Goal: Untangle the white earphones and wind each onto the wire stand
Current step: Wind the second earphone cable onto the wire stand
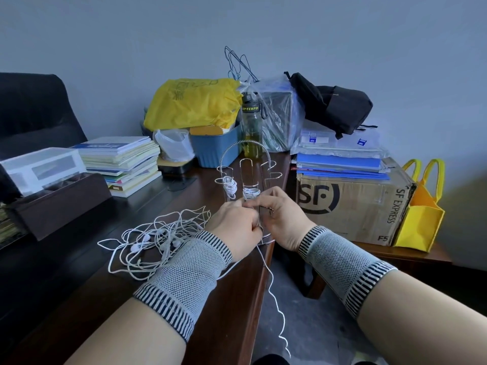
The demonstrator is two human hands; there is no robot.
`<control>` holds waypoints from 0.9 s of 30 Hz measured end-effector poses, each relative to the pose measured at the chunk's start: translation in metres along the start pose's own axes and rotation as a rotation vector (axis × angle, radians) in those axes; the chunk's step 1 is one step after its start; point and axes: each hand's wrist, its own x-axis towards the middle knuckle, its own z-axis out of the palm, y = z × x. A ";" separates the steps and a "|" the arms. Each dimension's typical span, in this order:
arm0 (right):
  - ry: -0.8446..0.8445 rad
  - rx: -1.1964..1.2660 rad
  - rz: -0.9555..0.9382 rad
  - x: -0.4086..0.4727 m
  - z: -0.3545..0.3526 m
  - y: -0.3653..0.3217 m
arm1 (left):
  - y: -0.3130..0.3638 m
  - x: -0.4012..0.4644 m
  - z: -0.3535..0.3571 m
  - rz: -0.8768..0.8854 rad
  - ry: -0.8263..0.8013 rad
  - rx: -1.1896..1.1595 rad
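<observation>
Your dark bench [79,272] carries everything, its edge running just under your wrists. Behind your hands stands the wire stand [246,177], right at that edge; one wound earphone bundle [229,186] hangs on its left hook, beyond your left hand, and a second coil [251,193] sits on the centre bar, just above your fingertips. To the left of your left hand [234,227] the tangled white earphones [155,238] lie in a loose heap on the bench, touching your wristband. Your left grip is curled, pinching a white cord [271,280] that trails off the bench edge toward the floor below your wrists. Your right hand [283,219] has its fingers curled against the stand's centre bar; whether it clamps cord or wire, you cannot tell.
</observation>
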 end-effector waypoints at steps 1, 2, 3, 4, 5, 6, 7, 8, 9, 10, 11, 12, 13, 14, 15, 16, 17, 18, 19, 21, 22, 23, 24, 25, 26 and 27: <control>0.002 -0.031 -0.002 0.000 0.001 0.001 | 0.001 0.000 -0.001 0.000 -0.004 -0.012; 0.014 -0.051 0.000 0.000 0.000 0.002 | 0.001 0.000 -0.002 0.000 0.001 -0.025; 0.037 -0.051 0.004 0.001 -0.001 0.004 | 0.002 -0.001 -0.004 -0.001 0.018 -0.041; 0.066 -0.032 0.009 0.001 -0.002 0.004 | 0.003 -0.001 -0.006 -0.009 0.049 -0.056; 0.092 -0.001 0.019 0.001 -0.003 0.005 | 0.002 -0.002 -0.009 -0.027 0.086 -0.066; 0.113 0.036 0.033 0.001 -0.004 0.006 | 0.001 -0.002 -0.012 -0.055 0.119 -0.075; 0.129 0.084 0.054 0.001 -0.004 0.007 | -0.001 -0.002 -0.016 -0.088 0.145 -0.094; 0.141 0.142 0.080 0.001 -0.005 0.008 | -0.004 -0.002 -0.019 -0.122 0.160 -0.130; 0.146 0.211 0.106 0.002 -0.005 0.009 | -0.008 -0.001 -0.021 -0.150 0.167 -0.189; 0.144 0.288 0.127 0.002 -0.006 0.010 | -0.013 -0.001 -0.023 -0.169 0.168 -0.286; 0.143 0.367 0.144 0.002 -0.006 0.011 | -0.016 -0.001 -0.025 -0.180 0.167 -0.422; 0.148 0.440 0.161 0.003 -0.006 0.011 | -0.017 -0.002 -0.026 -0.184 0.170 -0.571; 0.157 0.510 0.181 0.003 -0.006 0.011 | -0.017 -0.003 -0.028 -0.178 0.191 -0.693; 0.165 0.579 0.205 0.003 -0.005 0.010 | -0.017 -0.003 -0.030 -0.161 0.230 -0.760; 0.171 0.635 0.232 0.004 -0.005 0.010 | -0.015 -0.002 -0.031 -0.145 0.279 -0.777; 0.173 0.683 0.257 0.004 -0.004 0.008 | -0.012 0.000 -0.032 -0.140 0.332 -0.776; 0.173 0.723 0.279 0.004 -0.004 0.007 | -0.009 0.004 -0.033 -0.154 0.386 -0.765; 0.170 0.755 0.299 0.005 -0.005 0.005 | -0.008 0.008 -0.033 -0.184 0.433 -0.757; 0.168 0.777 0.323 0.005 -0.006 0.003 | -0.006 0.012 -0.033 -0.225 0.470 -0.743; 0.166 0.811 0.375 0.007 -0.009 0.001 | -0.004 0.019 -0.035 -0.310 0.507 -0.636; 0.168 0.824 0.407 0.009 -0.010 0.000 | -0.003 0.022 -0.035 -0.336 0.494 -0.549; 0.173 0.831 0.437 0.011 -0.010 0.000 | -0.002 0.023 -0.036 -0.347 0.467 -0.459; 0.178 0.832 0.467 0.013 -0.010 0.000 | -0.002 0.023 -0.036 -0.351 0.430 -0.375; 0.182 0.823 0.492 0.015 -0.010 0.000 | -0.001 0.024 -0.036 -0.353 0.396 -0.310; 0.184 0.807 0.511 0.017 -0.010 0.000 | -0.001 0.025 -0.035 -0.356 0.369 -0.269; 0.183 0.779 0.525 0.019 -0.010 -0.001 | -0.002 0.027 -0.034 -0.361 0.352 -0.240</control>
